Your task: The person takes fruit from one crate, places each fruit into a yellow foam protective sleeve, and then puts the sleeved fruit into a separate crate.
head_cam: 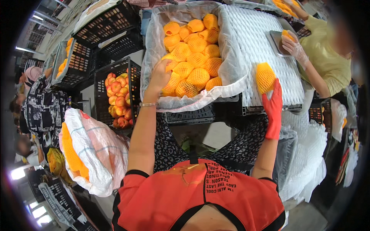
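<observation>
A crate lined with translucent plastic sheeting (179, 13) stands before me, filled with fruits in yellow foam nets (197, 44). At its left side my bare left hand (159, 75) reaches over the rim, its fingertips against the netted fruits; whether it grips one is hidden. My right hand (273, 105), in a red rubber glove, holds one fruit in a yellow foam net (265, 78) by its lower end. That fruit is over a white foam-net sheet (248, 37) on a support to the right of the crate.
A black plastic crate (132, 95) of bare red-yellow fruits (116, 86) stands left, beside a white woven sack (99, 153) holding yellow foam nets (72, 153). White foam netting (306, 161) hangs right. Across there, a co-worker's gloved hand (294, 47) holds a netted fruit near a scale (277, 42).
</observation>
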A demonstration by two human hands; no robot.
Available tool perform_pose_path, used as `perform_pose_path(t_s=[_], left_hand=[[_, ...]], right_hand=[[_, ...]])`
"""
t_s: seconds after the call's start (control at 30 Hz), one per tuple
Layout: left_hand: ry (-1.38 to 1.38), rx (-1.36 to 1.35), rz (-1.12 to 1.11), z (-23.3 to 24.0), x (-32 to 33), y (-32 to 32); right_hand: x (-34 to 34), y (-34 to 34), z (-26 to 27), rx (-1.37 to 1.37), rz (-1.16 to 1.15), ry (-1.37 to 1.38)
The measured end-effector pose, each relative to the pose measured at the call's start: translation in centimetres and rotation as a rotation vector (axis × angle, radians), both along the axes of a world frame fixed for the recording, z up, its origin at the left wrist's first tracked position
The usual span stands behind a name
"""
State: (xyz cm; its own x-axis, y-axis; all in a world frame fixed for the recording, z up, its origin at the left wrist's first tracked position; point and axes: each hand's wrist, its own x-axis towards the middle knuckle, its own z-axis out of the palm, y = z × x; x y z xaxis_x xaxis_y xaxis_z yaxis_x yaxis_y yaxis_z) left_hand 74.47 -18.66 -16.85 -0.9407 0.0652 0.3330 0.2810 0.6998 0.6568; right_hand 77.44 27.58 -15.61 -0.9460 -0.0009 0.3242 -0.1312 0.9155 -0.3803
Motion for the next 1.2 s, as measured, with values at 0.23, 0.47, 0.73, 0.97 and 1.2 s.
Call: perform_pose_path(t_s=[0.23, 0.47, 0.73, 0.97, 1.2], left_hand=[[-0.580, -0.548, -0.169, -5.1, -1.7, -3.1], [-0.976, -0.362, -0.023, -3.1, -4.2, -1.0], [-0.946, -0.586, -0.300, -3.4, -5.0, -2.1], [-0.477, -0.828, -0.361, -2.2, -2.0, -2.5], [-0.482, -0.725, -0.078, 5.1, 1.1, 1.7]], right_hand=[[2.2, -9.3, 6.2, -0.612, 0.146, -0.017], [-0.9, -18.1, 5.0, -0.772, 0.721, -0.063], [0.0, -18.3, 3.4, -0.815, 0.814, -0.312], [0.0, -17.9, 3.2, -0.845, 0.795, -0.293], [0.3, -17.8, 3.7, -0.977, 0.728, -0.386]])
